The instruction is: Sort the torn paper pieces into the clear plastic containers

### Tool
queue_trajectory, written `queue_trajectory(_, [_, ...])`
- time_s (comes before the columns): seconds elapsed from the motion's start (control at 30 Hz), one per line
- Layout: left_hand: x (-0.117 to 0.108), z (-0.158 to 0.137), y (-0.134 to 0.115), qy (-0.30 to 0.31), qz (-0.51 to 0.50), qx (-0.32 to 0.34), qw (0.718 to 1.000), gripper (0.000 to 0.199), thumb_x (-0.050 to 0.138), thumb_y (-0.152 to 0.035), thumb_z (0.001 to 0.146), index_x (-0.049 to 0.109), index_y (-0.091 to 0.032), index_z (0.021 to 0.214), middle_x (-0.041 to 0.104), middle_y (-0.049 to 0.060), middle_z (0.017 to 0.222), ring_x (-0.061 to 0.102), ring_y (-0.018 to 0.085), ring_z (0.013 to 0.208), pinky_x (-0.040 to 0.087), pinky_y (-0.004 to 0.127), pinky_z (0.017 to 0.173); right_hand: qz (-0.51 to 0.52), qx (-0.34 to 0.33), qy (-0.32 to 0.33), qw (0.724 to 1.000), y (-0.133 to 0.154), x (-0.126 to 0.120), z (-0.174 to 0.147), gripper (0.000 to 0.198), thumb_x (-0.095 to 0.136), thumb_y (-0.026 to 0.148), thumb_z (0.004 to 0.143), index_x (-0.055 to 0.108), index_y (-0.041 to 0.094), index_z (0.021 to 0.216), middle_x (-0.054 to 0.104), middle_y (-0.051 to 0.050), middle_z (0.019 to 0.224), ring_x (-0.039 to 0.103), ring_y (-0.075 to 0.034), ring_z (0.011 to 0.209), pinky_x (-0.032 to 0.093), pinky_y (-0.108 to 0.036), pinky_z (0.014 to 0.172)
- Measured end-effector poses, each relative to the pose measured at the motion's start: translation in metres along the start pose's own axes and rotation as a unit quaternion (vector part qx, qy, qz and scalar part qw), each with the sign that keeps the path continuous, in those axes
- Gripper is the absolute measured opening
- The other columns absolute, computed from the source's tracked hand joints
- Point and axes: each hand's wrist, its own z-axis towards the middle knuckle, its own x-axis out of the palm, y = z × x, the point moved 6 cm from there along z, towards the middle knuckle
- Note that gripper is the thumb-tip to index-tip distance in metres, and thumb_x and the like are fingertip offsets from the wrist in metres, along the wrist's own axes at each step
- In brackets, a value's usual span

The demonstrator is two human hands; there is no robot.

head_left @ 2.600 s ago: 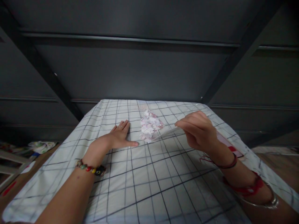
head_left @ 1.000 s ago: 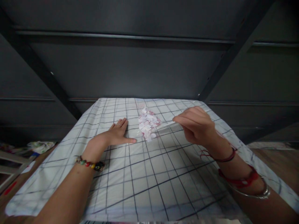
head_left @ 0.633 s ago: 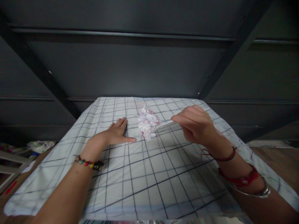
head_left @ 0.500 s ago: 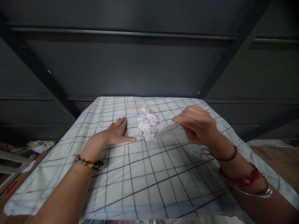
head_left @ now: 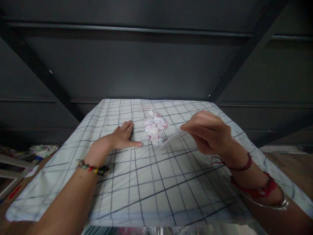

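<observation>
A small heap of torn white and pink paper scraps (head_left: 156, 126) lies on the checked tablecloth (head_left: 156, 189). To its left, my left hand (head_left: 122, 137) rests flat on the cloth, fingers stretched and thumb pointing toward the heap without holding anything. Right of the heap, my right hand (head_left: 207, 132) pinches a thin white sheet of paper (head_left: 172, 138) between thumb and fingers. The sheet slants down to the left, its far edge close to the lower right side of the scraps. Whether that edge touches the cloth is hard to tell.
Behind the table rises a dark grey panelled surface (head_left: 137, 65) with metal bars. At the lower left stands a pale slatted chair or rack (head_left: 14, 173), with a crumpled cloth (head_left: 44, 150) beyond it. Wooden floor shows at the right.
The sheet in my right hand has tilted slightly, its lower left edge shifting a little downward. My left hand stays flat in place. The view has moved slightly.
</observation>
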Motion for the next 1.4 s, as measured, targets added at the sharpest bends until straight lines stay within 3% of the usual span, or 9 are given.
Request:
queue_trajectory(0.17, [0.000, 0.001, 0.001, 0.000, -0.001, 0.004, 1.000, 0.110, 0.041, -0.070, 0.069, 0.001, 0.003, 0.141, -0.007, 0.018, 0.147, -0.003, 0.029, 0.135, 0.010, 0.037, 0.108, -0.014, -0.001, 0.009, 1.000, -0.001, 0.001, -0.001, 0.029, 0.042, 0.003, 0.071, 0.052, 0.021, 0.091, 0.057, 0.001, 0.063, 0.048, -0.014, 0.059, 0.035, -0.029, 0.054])
queue_trajectory(0.3, [0.000, 0.000, 0.000, -0.003, -0.005, 0.002, 1.000, 0.110, 0.042, -0.070, 0.069, 0.001, 0.003, 0.141, -0.007, 0.018, 0.147, -0.003, 0.029, 0.135, 0.009, 0.038, 0.108, -0.091, 0.041, -0.010, 0.995, -0.013, -0.005, -0.005, 0.027, 0.042, 0.004, 0.070, 0.054, 0.021, 0.087, 0.058, 0.000, 0.064, 0.050, -0.016, 0.062, 0.036, -0.030, 0.057])
queue_trajectory(0.43, [-0.001, -0.001, -0.001, -0.002, -0.005, 0.000, 1.000, 0.110, 0.042, -0.069, 0.069, 0.001, 0.003, 0.141, -0.007, 0.019, 0.147, -0.003, 0.029, 0.135, 0.009, 0.039, 0.108, -0.150, 0.037, 0.032, 0.987, -0.021, -0.003, -0.009, 0.028, 0.042, 0.003, 0.067, 0.056, 0.021, 0.082, 0.057, 0.000, 0.062, 0.049, -0.016, 0.061, 0.036, -0.031, 0.057])
queue_trajectory(0.53, [0.000, -0.001, 0.000, -0.002, -0.005, -0.001, 1.000, 0.110, 0.042, -0.069, 0.069, 0.001, 0.004, 0.140, -0.007, 0.019, 0.147, -0.003, 0.029, 0.135, 0.009, 0.039, 0.108, -0.107, 0.038, 0.053, 0.992, -0.023, -0.004, -0.010, 0.027, 0.041, 0.003, 0.068, 0.056, 0.020, 0.083, 0.056, 0.000, 0.062, 0.050, -0.015, 0.061, 0.036, -0.030, 0.056])
queue_trajectory(0.93, [0.000, 0.000, 0.000, -0.002, 0.000, 0.002, 1.000, 0.109, 0.043, -0.068, 0.070, 0.002, 0.004, 0.140, -0.006, 0.019, 0.147, -0.002, 0.029, 0.135, 0.010, 0.038, 0.108, 0.015, 0.035, 0.031, 0.999, -0.013, -0.004, -0.006, 0.024, 0.042, 0.003, 0.071, 0.053, 0.020, 0.086, 0.055, 0.000, 0.061, 0.046, -0.013, 0.057, 0.036, -0.029, 0.054])
queue_trajectory(1.1, [0.000, 0.002, 0.001, -0.008, -0.002, 0.009, 1.000, 0.110, 0.043, -0.070, 0.069, 0.003, 0.003, 0.141, -0.005, 0.018, 0.147, -0.002, 0.030, 0.135, 0.012, 0.038, 0.108, -0.075, 0.030, 0.002, 0.997, -0.005, 0.000, -0.002, 0.031, 0.041, 0.001, 0.067, 0.052, 0.019, 0.090, 0.056, 0.000, 0.063, 0.046, -0.015, 0.060, 0.035, -0.030, 0.055])
queue_trajectory(1.4, [0.003, 0.003, 0.003, -0.002, -0.004, 0.011, 1.000, 0.113, 0.038, -0.073, 0.067, 0.000, 0.004, 0.140, -0.008, 0.018, 0.147, -0.004, 0.029, 0.135, 0.009, 0.038, 0.108, -0.126, 0.023, 0.049, 0.991, -0.005, 0.008, -0.002, 0.029, 0.042, 0.002, 0.064, 0.056, 0.018, 0.084, 0.055, 0.000, 0.061, 0.043, -0.015, 0.059, 0.032, -0.029, 0.054])
